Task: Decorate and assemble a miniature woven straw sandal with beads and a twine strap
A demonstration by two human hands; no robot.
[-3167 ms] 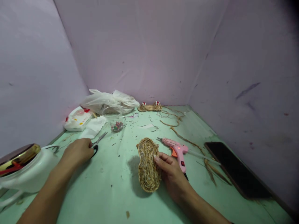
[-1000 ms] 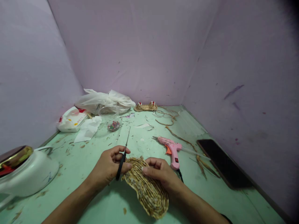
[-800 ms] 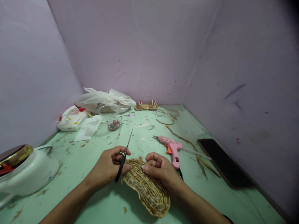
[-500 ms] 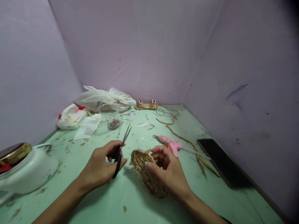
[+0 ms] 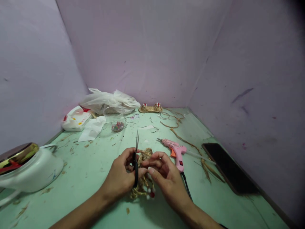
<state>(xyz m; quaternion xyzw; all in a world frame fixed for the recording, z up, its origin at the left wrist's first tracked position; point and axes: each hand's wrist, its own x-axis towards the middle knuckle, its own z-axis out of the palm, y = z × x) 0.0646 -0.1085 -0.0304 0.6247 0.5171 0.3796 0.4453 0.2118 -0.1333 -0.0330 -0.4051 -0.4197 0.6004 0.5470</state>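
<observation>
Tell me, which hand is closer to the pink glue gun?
The right hand. It is just beside the pink glue gun, near its handle. The left hand, holding the scissors, is farther away, on the other side of the woven straw piece.

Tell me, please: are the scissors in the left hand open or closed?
Closed. The scissors in the left hand show one thin point, with no gap between the blades.

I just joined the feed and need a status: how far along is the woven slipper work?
Done: one decorated woven piece lies by the far wall. In hand: the left hand holds scissors, blades shut, pointing up beside the woven slipper that the right hand grips. Left: the glue gun and loose fibre strands lie unused.
</observation>
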